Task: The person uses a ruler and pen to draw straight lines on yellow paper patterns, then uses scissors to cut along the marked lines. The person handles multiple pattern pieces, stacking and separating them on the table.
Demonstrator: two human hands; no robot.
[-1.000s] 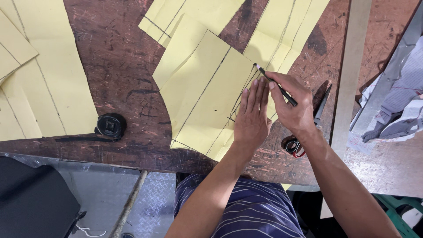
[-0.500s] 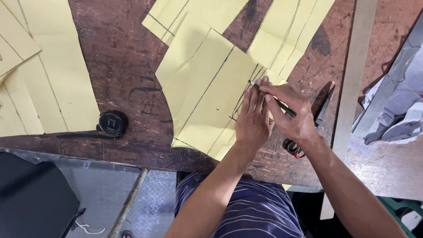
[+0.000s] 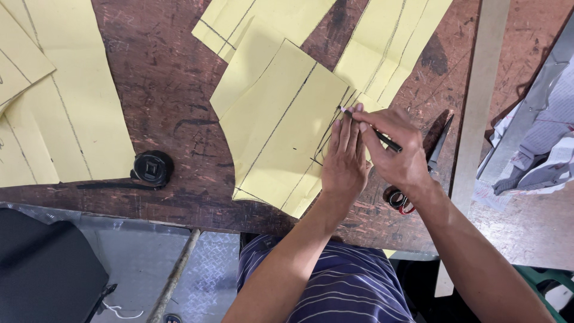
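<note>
Yellow paper pattern pieces (image 3: 281,125) with dark drawn lines lie overlapped on a worn brown wooden table (image 3: 173,90). My left hand (image 3: 344,158) rests flat on the right edge of the front yellow piece, fingers together and stretched out. My right hand (image 3: 397,152) holds a black pen (image 3: 382,140), its tip touching the paper just beside my left fingertips. Under my right wrist lie scissors (image 3: 418,179) with red and black handles, blades pointing away from me.
More yellow pattern pieces (image 3: 54,107) lie at the far left. A round black tape measure (image 3: 152,168) sits near the table's front edge. A long wooden ruler (image 3: 478,107) lies at the right, with crumpled paper (image 3: 538,149) beyond it. A dark seat (image 3: 42,269) stands lower left.
My right hand has drawn the pen toward me along the paper's edge, down beside my left fingertips. My left hand has stayed pressed on the paper.
</note>
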